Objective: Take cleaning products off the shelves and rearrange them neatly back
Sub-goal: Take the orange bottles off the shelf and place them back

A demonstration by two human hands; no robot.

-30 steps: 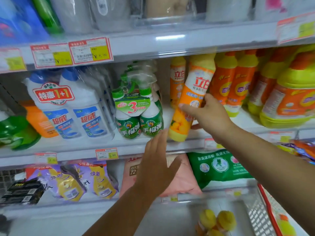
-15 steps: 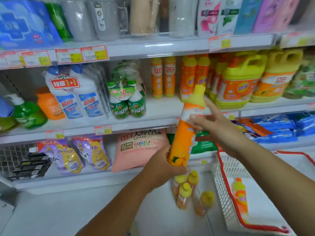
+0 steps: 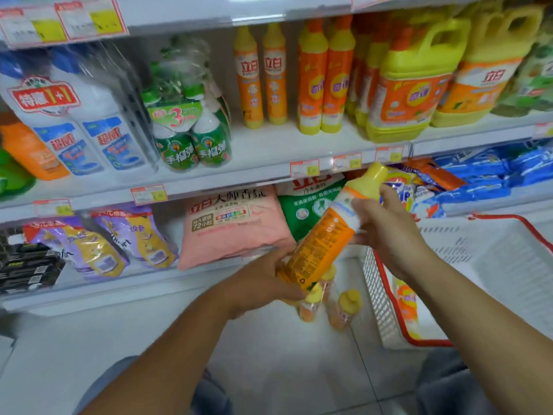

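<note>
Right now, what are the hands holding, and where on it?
One orange detergent bottle: left hand grips its base, right hand grips its upper part.

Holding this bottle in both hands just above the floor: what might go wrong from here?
1. The orange bottle, tilted between the left hand and right hand, hangs directly over the small bottles standing on the floor; lowering it may topple them.
2. The basket stands close on the right; a swing could clip its wall.
</note>
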